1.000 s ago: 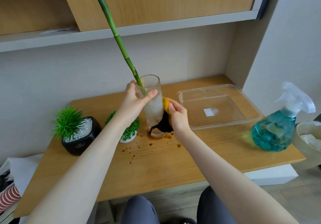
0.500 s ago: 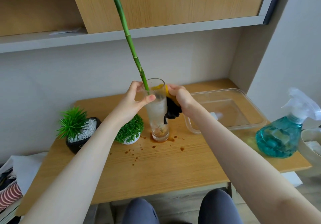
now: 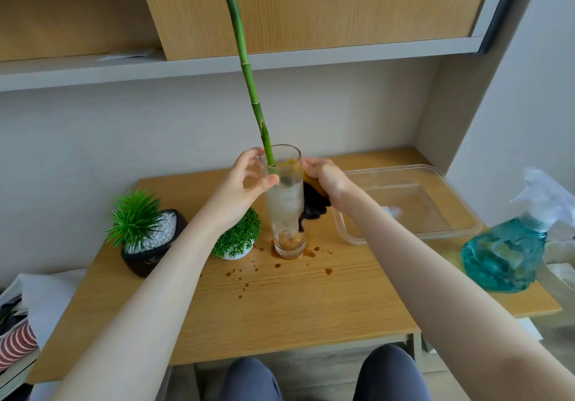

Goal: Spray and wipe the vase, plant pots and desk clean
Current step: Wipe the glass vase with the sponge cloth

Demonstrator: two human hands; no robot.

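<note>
Head cam, single frame. Vase, a tall clear glass w/ frosted or sprayed walls, stands upright at frame centre on desk, base ringed by brown spill; green bamboo stalk rises from it toward top centre. Left hand grasps vase just below rim, thumb across the front wall, fingers curled behind, steadying it. Right hand clenched round yellow/black cloth, pressing it to the vase's right side near the rim; black part of cloth hangs down alongside the glass. Step in hand, as judged: wiping the vase exterior, upper section. Brown droplets scattered on desk below-left and right of vase base, not yet wiped. Black pot w/ spiky plant and white pebbles at centre-left; small white pot w/ bushy green plant just beside vase base, partly behind left forearm; neither looks tended. Clear plastic tray centre-right; teal spray bottle at right edge, well apart from both hands. Next move prob. calls for: keep the left-hand hold firm (tall vase + long stalk = top-heavy, tip risk), run cloth down to base, then lift vase to reach spill ring under it. Pots & desk remain.
</note>
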